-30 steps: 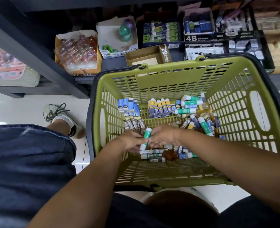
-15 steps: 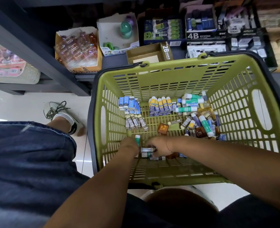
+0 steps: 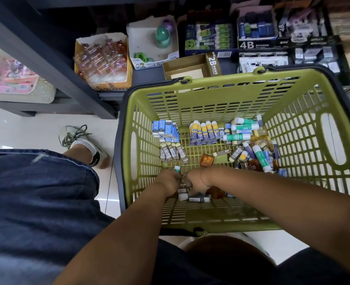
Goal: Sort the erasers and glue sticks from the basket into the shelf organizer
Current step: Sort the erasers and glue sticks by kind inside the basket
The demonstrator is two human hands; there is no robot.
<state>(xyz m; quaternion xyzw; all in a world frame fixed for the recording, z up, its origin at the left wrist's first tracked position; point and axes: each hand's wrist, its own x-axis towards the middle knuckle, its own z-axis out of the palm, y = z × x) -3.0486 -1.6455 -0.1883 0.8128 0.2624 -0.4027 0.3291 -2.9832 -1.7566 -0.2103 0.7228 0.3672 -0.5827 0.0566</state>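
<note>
- Green slatted basket (image 3: 211, 93), hard up against the dark shelf (image 3: 52, 68); loaded with erasers (image 3: 173, 154) and glue sticks (image 3: 243, 126) across the floor, neat rows at the back, a jumbled heap (image 3: 258, 157) at the right.
- Left hand (image 3: 168, 182): curled round a green-and-white glue stick (image 3: 177, 169), capped end poking up past the knuckles.
- Right hand (image 3: 196, 179): fingers bent down into the loose bits at the near end; no telling whether anything pinched there.
- Could fumble that stick: both hands crammed together, knuckles nearly touching, one nudge enough to knock it free.
- Might lose or wedge the small pieces (image 3: 198, 199) in the floor slats if raked rather than lifted.
- Risks toppling the tidy blue stack (image 3: 165, 130) with a passing forearm.
- Easy to mis-sort as well: open 2B box (image 3: 190, 67) sitting right beside look-alike cartons on the shelf.
</note>
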